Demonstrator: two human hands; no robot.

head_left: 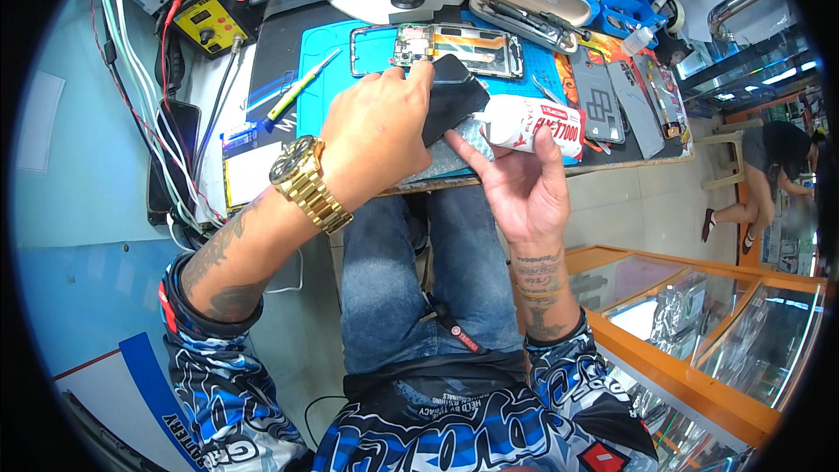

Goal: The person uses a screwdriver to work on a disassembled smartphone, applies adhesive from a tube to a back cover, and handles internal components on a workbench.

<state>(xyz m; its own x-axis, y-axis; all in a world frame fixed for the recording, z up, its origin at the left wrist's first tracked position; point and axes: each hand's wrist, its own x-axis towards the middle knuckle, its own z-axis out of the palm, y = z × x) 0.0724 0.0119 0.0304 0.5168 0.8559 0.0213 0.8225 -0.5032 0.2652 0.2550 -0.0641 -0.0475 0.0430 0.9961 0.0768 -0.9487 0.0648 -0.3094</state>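
Note:
My left hand point(377, 127) is closed on a glossy black phone-sized panel point(450, 96), held tilted above the bench. In my right hand point(526, 188) lies a white squeeze bottle point(509, 114) with red lettering, tipped on its side between thumb and fingers. Its narrow nozzle points left, close to the panel's right edge. Just beyond the panel, an opened phone point(476, 48) with bare circuit board and orange flex cable rests on the blue work mat point(316, 61). Whether any liquid leaves the nozzle is too small to tell.
Left of the mat's middle lies a yellow-green pen-like tool point(301, 87). An open case of tools point(524, 22) stands at the back, near a blue organizer point(612, 0). Phone parts point(599, 100) lie at right. Cables point(131, 61) hang by a yellow-fronted device point(210, 26). Another person point(773, 153) is far right.

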